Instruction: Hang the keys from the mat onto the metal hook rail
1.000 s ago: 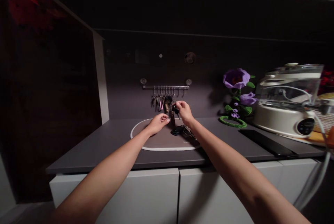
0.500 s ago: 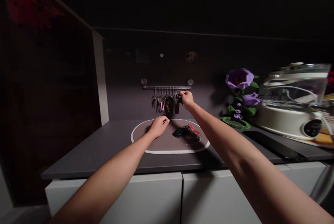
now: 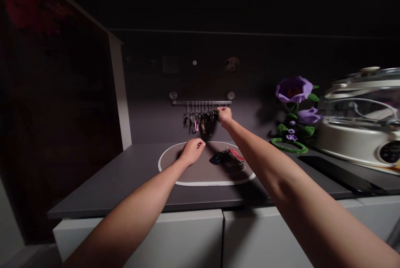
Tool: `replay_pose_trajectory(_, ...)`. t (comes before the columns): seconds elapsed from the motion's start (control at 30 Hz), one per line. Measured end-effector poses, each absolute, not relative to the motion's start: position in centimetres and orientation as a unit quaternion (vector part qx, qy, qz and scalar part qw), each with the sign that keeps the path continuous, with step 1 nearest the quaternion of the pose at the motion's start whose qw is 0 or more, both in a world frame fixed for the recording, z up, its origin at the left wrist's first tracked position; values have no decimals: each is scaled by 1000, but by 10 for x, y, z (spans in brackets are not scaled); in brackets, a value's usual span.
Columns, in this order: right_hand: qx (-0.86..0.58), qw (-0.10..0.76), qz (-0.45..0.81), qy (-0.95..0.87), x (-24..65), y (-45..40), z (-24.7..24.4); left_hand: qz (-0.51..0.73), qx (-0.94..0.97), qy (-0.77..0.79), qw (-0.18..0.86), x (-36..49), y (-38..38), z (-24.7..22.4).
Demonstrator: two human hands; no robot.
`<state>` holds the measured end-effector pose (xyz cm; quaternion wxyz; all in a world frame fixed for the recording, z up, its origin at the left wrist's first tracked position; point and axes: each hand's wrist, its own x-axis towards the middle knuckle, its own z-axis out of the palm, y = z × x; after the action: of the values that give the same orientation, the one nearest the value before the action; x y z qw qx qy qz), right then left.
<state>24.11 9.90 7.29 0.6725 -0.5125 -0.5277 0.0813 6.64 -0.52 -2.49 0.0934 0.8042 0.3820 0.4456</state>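
Observation:
My right hand [image 3: 224, 116] is raised to the right end of a clear hook rail [image 3: 200, 102] on the back wall. Its fingers are pinched on a bunch of keys, mostly hidden by the hand and in shadow. Left of it, several keys [image 3: 203, 125] and a pink loop [image 3: 196, 125] hang from the hooks. Lower down, my left hand [image 3: 193, 150] is loosely closed above an oval brown mat [image 3: 200, 174] with a white rim, and nothing shows in it. On the mat lies a key bunch [image 3: 234, 160] with red tags and a dark fob [image 3: 218, 158].
A purple artificial flower [image 3: 293, 89] with a green base stands to the right. Beyond it is a white appliance [image 3: 350, 143] with a clear upper part, and a flat black object [image 3: 339, 174] lies in front. White cabinet doors [image 3: 175, 234] are under the grey counter [image 3: 109, 184].
My view has shifted slightly, so the appliance and flower sit farther right. The dark hanging piece beside my right hand no longer shows as clearly. Both hands keep nearly the same places.

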Motion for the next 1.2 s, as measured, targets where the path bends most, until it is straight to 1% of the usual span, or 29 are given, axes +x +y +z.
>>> replay_pose_trajectory(0.43,-520,683,130,-496,236,89,62,444,803,386,98,66,-5,-24)
replay_pose_trajectory(0.67,-493,690,141,-511,239,92,55,442,801,388,107,65,-5,-24)
replay_pose_trajectory(0.9,-473,666,163,-554,244,86,51,445,803,385,96,65,-4,-25)
replay_pose_trajectory(1.2,-463,646,175,-581,247,54,48,437,805,388,103,63,-10,-23)
